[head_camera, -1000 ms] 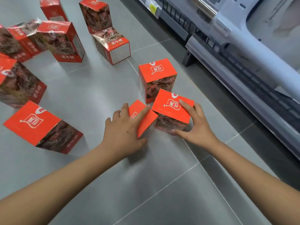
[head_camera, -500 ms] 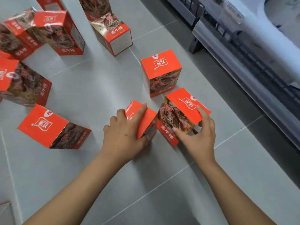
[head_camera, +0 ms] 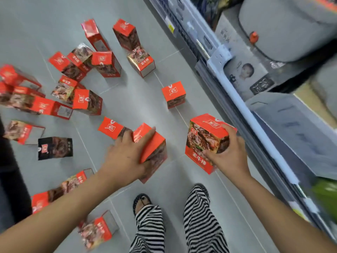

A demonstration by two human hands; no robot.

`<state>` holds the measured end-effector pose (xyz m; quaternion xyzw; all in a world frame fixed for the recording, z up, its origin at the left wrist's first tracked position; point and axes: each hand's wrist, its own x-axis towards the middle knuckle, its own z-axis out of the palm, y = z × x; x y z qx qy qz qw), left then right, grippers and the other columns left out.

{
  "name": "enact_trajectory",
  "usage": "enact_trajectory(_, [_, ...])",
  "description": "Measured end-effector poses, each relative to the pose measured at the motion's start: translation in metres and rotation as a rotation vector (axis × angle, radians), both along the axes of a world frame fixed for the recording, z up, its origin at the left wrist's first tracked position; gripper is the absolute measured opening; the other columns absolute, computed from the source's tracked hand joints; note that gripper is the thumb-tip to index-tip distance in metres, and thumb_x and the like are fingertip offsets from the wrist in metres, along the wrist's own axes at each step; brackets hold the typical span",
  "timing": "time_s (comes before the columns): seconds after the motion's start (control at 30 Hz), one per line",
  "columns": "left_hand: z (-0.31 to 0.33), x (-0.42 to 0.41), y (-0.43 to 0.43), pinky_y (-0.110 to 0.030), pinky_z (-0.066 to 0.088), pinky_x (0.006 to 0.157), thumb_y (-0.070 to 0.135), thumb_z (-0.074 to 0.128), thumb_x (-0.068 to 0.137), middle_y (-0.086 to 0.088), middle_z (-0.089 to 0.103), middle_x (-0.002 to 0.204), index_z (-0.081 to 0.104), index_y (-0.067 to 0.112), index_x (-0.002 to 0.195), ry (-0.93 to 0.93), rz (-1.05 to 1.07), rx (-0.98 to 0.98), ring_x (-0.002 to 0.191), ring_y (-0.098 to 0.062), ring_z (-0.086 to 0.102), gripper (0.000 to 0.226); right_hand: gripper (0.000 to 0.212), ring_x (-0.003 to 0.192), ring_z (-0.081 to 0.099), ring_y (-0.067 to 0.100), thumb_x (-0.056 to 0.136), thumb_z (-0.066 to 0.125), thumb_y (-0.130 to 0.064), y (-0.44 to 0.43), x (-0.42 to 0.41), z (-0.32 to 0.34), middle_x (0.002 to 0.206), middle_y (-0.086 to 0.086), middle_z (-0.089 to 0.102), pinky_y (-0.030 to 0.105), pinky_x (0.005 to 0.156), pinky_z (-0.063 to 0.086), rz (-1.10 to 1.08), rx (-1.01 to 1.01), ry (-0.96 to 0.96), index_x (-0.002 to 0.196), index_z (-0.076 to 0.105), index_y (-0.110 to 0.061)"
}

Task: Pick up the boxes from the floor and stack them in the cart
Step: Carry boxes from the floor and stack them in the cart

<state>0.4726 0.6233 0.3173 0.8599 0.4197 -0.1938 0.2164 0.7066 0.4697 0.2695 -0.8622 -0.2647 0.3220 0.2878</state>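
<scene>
Two boxes sit mid-frame: the left hand (head_camera: 127, 157) clamps the left box (head_camera: 154, 148) over its top edge, and the right hand (head_camera: 229, 154) wraps the right box (head_camera: 204, 136) across opposite faces. Light, stiff card, I judge. Loose boxes (head_camera: 174, 94) litter the floor (head_camera: 138, 103).

A grey appliance (head_camera: 284, 28) sits on store shelving (head_camera: 242, 106).

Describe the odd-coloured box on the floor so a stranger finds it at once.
Start on the grey tiled floor, left of the shop shelving, among the scattered red boxes. Look left of the left hand for the black box, lying apart. It alone is black with a small red logo; every neighbour is red.
</scene>
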Motion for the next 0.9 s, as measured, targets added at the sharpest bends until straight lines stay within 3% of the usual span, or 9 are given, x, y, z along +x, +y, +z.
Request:
enact_trajectory(0.1, [0.073,-0.002,-0.015,-0.043,0.042,0.091,0.065,0.038,0.067,-0.014,0.033,0.131,0.000,0.051,0.148,0.035,-0.012,0.004,0.120,-0.036,0.040,0.091,0.090,0.100,0.038,0.008,0.065,0.087,-0.023,-0.021,-0.004,0.074,0.121,0.004,0.040,0.022,0.089,0.033,0.035,-0.008,0.000,0.138,0.036,-0.040])
enact_trajectory(0.23, [0.146,-0.003,-0.034,-0.045,0.044,0.086,0.069,0.035,0.068,-0.015,0.036,0.121,0.006,0.049,0.149,0.013,-0.082,0.036,0.112,-0.038,0.043,0.088,0.091,0.107,0.043,0.014,0.064,0.087,-0.022,-0.054,-0.021,0.154,0.124,0.009,0.042,0.021,0.089,0.033,-0.008,-0.009,-0.009,0.140,0.037,-0.037])
enact_trajectory(0.37, [0.201,-0.001,-0.052,-0.045,0.043,0.088,0.053,0.061,0.078,-0.015,0.037,0.122,0.007,0.048,0.149,-0.019,-0.168,0.036,0.111,-0.038,0.043,0.089,0.091,0.111,0.047,0.021,0.063,0.088,-0.021,-0.093,-0.045,0.213,0.127,0.011,0.043,0.020,0.089,0.032,-0.137,0.027,-0.046,0.139,0.039,-0.035])
enact_trajectory(0.57, [0.267,0.011,-0.090,-0.051,0.045,0.090,0.057,0.056,0.073,-0.015,0.037,0.121,0.011,0.047,0.148,-0.080,-0.401,0.061,0.106,-0.041,0.045,0.088,0.092,0.105,0.043,0.012,0.061,0.089,-0.021,-0.165,-0.092,0.280,0.123,0.007,0.044,0.021,0.090,0.035,-0.400,0.095,-0.075,0.137,0.041,-0.036])
enact_trajectory(0.63, [0.286,0.019,-0.109,-0.051,0.044,0.091,0.061,0.048,0.066,-0.014,0.037,0.121,0.012,0.047,0.148,-0.105,-0.462,0.053,0.106,-0.040,0.044,0.090,0.093,0.108,0.051,0.016,0.056,0.090,-0.023,-0.194,-0.108,0.293,0.122,0.007,0.049,0.026,0.093,0.043,-0.498,0.122,-0.098,0.135,0.043,-0.037])
enact_trajectory(0.7, [0.299,0.029,-0.133,-0.051,0.042,0.092,0.061,0.051,0.071,-0.015,0.035,0.127,0.014,0.046,0.148,-0.127,-0.531,0.039,0.111,-0.041,0.043,0.087,0.094,0.107,0.056,0.020,0.054,0.091,-0.023,-0.225,-0.124,0.308,0.120,0.005,0.050,0.031,0.096,0.047,-0.602,0.144,-0.108,0.133,0.042,-0.040])
enact_trajectory(0.77, [0.310,0.042,-0.162,-0.051,0.040,0.095,0.055,0.060,0.079,-0.016,0.032,0.133,0.013,0.046,0.149,-0.127,-0.611,0.036,0.117,-0.041,0.040,0.085,0.094,0.103,0.054,0.016,0.057,0.090,-0.019,-0.258,-0.141,0.324,0.117,0.003,0.045,0.023,0.092,0.042,-0.698,0.150,-0.110,0.135,0.042,-0.039])
enact_trajectory(0.83, [0.320,0.053,-0.196,-0.051,0.039,0.098,0.054,0.061,0.080,-0.017,0.034,0.132,0.011,0.046,0.149,-0.136,-0.716,0.045,0.118,-0.041,0.039,0.086,0.093,0.100,0.049,0.013,0.060,0.089,-0.017,-0.296,-0.157,0.339,0.115,0.003,0.043,0.019,0.088,0.037,-0.781,0.138,-0.128,0.137,0.041,-0.037])
enact_trajectory(0.9, [0.328,0.063,-0.234,-0.049,0.039,0.097,0.055,0.060,0.080,-0.015,0.037,0.127,0.007,0.047,0.149,-0.147,-0.828,0.044,0.114,-0.040,0.041,0.088,0.094,0.100,0.050,0.014,0.060,0.090,-0.018,-0.335,-0.172,0.349,0.115,0.003,0.042,0.024,0.091,0.041,-0.863,0.143,-0.149,0.138,0.039,-0.037])
